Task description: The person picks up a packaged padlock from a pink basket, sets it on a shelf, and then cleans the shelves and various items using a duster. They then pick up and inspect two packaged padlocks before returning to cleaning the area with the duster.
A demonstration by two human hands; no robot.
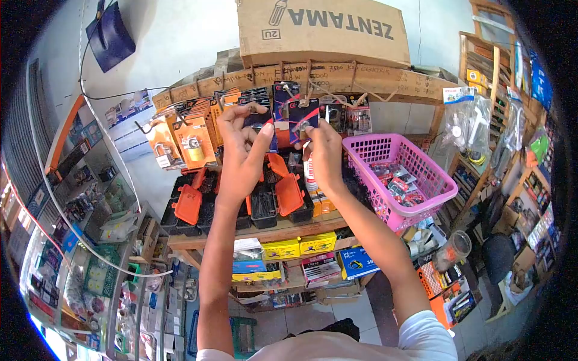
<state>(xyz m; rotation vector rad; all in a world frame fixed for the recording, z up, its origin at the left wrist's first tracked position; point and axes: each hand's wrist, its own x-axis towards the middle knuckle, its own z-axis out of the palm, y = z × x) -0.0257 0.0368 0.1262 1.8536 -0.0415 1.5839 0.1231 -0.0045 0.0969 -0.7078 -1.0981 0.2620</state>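
Partly hidden behind the left hand [242,149], upper centre, one dark card [256,121]; cannot tell whether fingers clamped or apart. Pinched in the right hand's [327,155] fingers, one blister card [304,115]. Cut off above, one carton [325,45]. Right of the crowded wooden surface [283,230], one pink basket [415,210]; behind, white wall [180,36].

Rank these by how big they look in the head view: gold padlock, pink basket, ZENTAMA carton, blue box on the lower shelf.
Largest to smallest:
1. ZENTAMA carton
2. Pink basket
3. Blue box
4. Gold padlock
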